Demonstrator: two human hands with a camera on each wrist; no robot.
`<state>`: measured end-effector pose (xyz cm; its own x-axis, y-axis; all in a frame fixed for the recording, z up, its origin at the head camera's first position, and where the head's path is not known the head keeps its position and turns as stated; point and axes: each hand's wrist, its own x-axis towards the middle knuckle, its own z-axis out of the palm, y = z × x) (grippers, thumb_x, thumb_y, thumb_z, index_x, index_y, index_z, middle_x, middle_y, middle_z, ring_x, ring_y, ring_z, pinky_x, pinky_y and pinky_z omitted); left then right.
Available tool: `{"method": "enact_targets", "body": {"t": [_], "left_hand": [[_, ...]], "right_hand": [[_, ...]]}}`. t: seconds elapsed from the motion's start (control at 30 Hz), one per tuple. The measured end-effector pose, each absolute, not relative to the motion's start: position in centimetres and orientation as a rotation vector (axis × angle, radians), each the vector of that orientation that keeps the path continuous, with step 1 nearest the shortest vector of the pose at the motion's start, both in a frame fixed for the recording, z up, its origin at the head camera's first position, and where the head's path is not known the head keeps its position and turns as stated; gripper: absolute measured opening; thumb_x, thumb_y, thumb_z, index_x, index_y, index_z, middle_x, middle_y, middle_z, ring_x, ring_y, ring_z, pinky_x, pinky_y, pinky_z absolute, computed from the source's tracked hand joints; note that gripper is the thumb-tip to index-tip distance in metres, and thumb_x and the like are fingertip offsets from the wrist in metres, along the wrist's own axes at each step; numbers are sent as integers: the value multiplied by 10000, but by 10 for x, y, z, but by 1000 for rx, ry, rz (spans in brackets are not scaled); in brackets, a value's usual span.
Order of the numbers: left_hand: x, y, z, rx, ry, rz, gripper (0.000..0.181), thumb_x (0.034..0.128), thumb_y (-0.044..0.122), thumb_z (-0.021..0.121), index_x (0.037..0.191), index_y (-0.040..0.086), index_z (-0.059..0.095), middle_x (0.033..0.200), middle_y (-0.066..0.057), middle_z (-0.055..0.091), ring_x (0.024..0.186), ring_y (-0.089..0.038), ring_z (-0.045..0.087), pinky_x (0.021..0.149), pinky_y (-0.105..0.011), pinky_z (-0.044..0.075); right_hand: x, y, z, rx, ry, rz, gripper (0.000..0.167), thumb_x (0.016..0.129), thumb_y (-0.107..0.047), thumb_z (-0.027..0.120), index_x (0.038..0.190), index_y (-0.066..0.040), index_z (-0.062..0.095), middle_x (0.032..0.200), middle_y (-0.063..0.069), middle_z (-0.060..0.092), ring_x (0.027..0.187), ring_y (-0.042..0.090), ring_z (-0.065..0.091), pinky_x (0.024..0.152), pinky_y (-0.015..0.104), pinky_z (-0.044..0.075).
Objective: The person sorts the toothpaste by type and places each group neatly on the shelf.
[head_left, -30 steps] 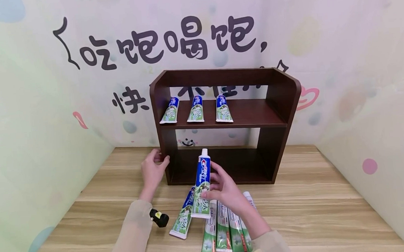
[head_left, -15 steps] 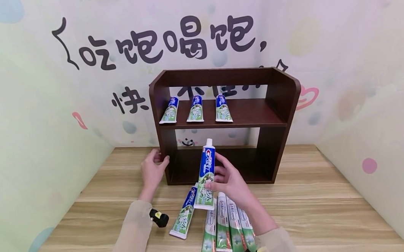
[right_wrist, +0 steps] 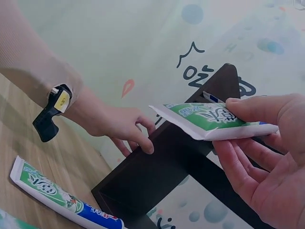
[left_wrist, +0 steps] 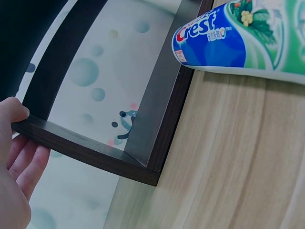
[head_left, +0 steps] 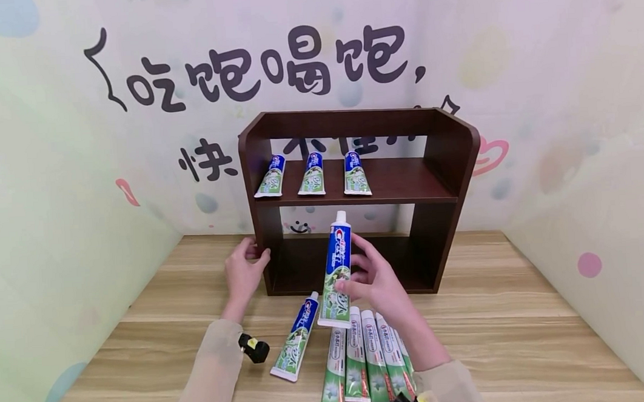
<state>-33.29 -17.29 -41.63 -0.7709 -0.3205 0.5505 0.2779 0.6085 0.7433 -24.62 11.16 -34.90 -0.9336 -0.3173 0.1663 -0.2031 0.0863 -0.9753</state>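
Observation:
My right hand [head_left: 375, 283] pinches a blue and green toothpaste tube [head_left: 337, 279], cap upward, in front of the lower opening of the dark brown shelf [head_left: 355, 200]. In the right wrist view the thumb lies on top of the held tube [right_wrist: 205, 119], with the fingers beneath. My left hand [head_left: 244, 272] grips the left side panel of the shelf; in the left wrist view thumb and fingers of the hand [left_wrist: 19, 162] are on either side of the panel's edge [left_wrist: 86, 150]. Three similar tubes stand in a row on the upper shelf, one at its left end [head_left: 271, 178].
Another blue and green tube [head_left: 296, 339] lies on the wooden table [head_left: 520, 336] before the shelf. Right of it lie several white and green tubes [head_left: 355, 363] side by side, partly under my right forearm. A patterned wall [head_left: 544, 62] stands behind.
My right hand has moved up and to the right with the tube, uncovering more of the tubes on the table. My left hand has stayed at the shelf's side.

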Motion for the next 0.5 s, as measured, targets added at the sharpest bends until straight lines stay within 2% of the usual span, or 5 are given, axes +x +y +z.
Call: {"method": "enact_targets", "body": {"t": [0.3,0.5], "left_hand": [[-334,-173,-417,38,-2161,-1154,249,844,188,749,1035,45,675,959,-179,743,857,-310,722,754,-450,545],[-333,-172,-416,37,-2162,-1154,251,846,195,747,1034,43,677,967,-180,744,861,-317,723,761,-461,550]], "right_hand": [[-245,118,-339,-577,2224,-2058,823,887,-111,709,1541,-337,263,1354,130,587,960,210,667,763,308,587],[-245,123,-331,-618,2203,-2101,810,893,-93,689,1545,-325,268,1341,154,587,909,167,683,738,311,597]]}}
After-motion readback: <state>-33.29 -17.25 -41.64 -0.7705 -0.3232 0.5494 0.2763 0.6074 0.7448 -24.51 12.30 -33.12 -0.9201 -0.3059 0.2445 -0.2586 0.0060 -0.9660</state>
